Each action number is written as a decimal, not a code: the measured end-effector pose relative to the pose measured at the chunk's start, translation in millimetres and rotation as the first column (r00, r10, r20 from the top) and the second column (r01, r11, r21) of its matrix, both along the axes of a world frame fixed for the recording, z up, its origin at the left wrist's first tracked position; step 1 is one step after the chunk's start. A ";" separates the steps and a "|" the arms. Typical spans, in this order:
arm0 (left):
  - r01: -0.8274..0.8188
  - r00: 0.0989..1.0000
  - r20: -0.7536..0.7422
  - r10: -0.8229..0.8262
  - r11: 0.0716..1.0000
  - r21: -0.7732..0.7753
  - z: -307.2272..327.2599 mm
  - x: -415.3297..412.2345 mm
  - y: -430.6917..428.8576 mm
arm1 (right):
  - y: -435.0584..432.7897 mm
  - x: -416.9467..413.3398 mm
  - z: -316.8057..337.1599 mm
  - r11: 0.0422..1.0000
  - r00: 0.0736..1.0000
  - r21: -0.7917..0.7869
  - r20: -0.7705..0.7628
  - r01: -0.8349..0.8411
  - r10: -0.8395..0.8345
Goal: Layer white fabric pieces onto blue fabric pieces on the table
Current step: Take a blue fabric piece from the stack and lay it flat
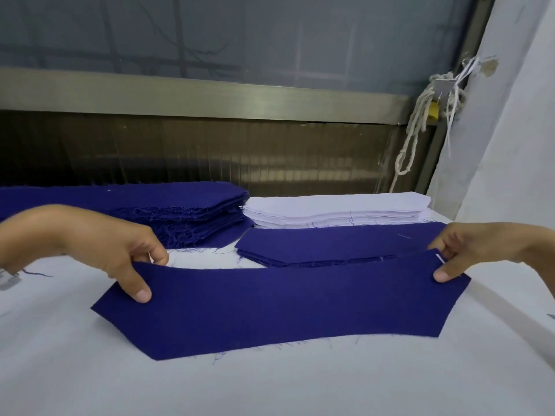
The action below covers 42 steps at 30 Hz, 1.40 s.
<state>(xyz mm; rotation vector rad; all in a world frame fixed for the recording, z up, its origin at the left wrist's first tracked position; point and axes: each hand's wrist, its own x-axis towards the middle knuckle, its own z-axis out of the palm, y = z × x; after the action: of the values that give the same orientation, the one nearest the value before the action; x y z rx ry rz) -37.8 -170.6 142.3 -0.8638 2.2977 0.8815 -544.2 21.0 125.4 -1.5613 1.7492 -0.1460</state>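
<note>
A long dark blue fabric piece with pointed ends lies across the white table in front of me, its far edge lifted. My left hand pinches its far left edge, thumb on top. My right hand pinches the far right corner, where a sliver of white shows. Behind it lies a low stack of blue pieces. Farther back stand a tall stack of blue pieces on the left and a stack of white fabric pieces on the right.
A metal rail and dark panel run along the back of the table. A knotted white rope hangs at the back right beside a pale wall. Loose blue threads lie scattered on the table.
</note>
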 end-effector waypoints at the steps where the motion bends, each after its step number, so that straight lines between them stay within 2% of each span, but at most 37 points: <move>1: 0.006 1.000 0.015 -0.006 1.000 -0.006 -2.8 -1.0 -0.7 | -0.3 2.2 0.2 1.000 1.000 0.020 -0.012 0.009 -0.009; 4: 0.007 0.999 0.053 -0.006 1.000 -0.025 -9.9 -4.3 -1.9 | -2.1 7.0 -0.8 0.998 0.999 0.055 -0.042 0.025 -0.023; 13: -0.018 0.997 0.074 0.018 1.000 -0.006 -16.9 -3.5 -5.4 | -3.0 8.1 -1.9 0.995 0.976 0.017 -0.199 0.097 -0.092; 21: -0.050 0.998 0.035 0.050 0.999 -0.007 -22.5 -1.2 -10.3 | -2.7 7.1 -3.0 0.997 0.983 0.012 -0.170 0.080 -0.077; 28: -0.062 0.997 0.045 0.064 0.997 -0.052 -22.4 -0.4 -12.2 | -3.2 7.6 -2.6 0.995 0.992 0.081 -0.117 0.055 -0.046; 33: -0.088 0.996 0.025 0.090 0.993 -0.076 -21.4 -0.3 -14.2 | -6.9 7.1 -7.2 0.995 0.994 -0.032 -0.047 0.094 -0.095; 37: -0.113 0.994 -0.004 0.114 0.984 -0.140 -19.4 1.4 -17.1 | -11.1 9.8 -10.3 0.990 0.990 -0.120 -0.108 0.080 -0.093; 42: -0.089 0.996 -0.019 0.088 0.989 -0.115 -17.8 2.4 -15.2 | -9.8 11.7 -7.6 0.985 0.990 -0.162 -0.118 0.051 -0.071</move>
<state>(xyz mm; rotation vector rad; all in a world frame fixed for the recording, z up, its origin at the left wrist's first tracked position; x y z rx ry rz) -35.4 -185.8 124.5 -1.0197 2.3571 0.7992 -532.5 11.3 117.8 -1.6614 1.9233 -0.2286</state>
